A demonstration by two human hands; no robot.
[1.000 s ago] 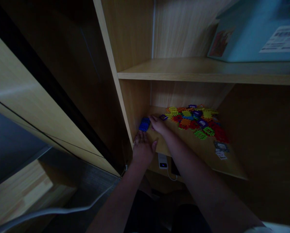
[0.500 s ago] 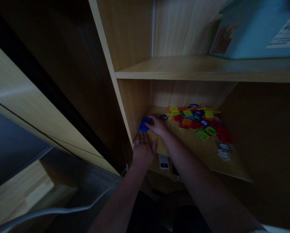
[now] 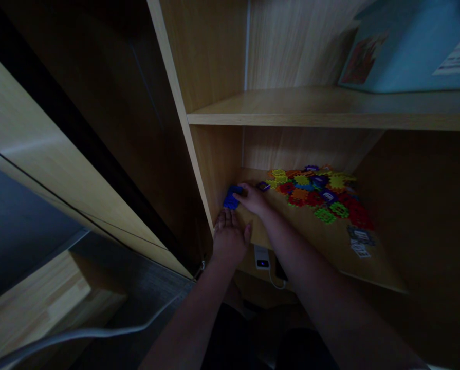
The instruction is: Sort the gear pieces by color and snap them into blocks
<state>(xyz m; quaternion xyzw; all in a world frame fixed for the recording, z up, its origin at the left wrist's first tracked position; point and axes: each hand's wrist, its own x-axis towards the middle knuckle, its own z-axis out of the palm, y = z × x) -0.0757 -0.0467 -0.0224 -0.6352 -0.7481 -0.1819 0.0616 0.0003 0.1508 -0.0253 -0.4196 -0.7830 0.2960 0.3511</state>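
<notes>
A small stack of blue interlocking plastic pieces (image 3: 230, 197) sits at the left end of a wooden shelf (image 3: 302, 231), against the cabinet's side wall. My right hand (image 3: 253, 198) rests on the shelf with its fingertips closed against the blue stack. My left hand (image 3: 230, 236) lies at the shelf's front left corner, fingers stretched flat and holding nothing. To the right of my right hand, a pile of several coloured plastic pieces (image 3: 316, 192) in yellow, red, orange, green and purple is spread over the shelf.
Two small printed cards (image 3: 361, 241) lie near the shelf's right front. A white power bank (image 3: 261, 257) with a cable hangs below the shelf edge. A light blue box (image 3: 410, 46) stands on the upper shelf (image 3: 322, 110). Cabinet doors stand to the left.
My right hand has shifted slightly left and closed onto the blue stack, nudging it toward the side wall. My left hand has stayed at the shelf corner.
</notes>
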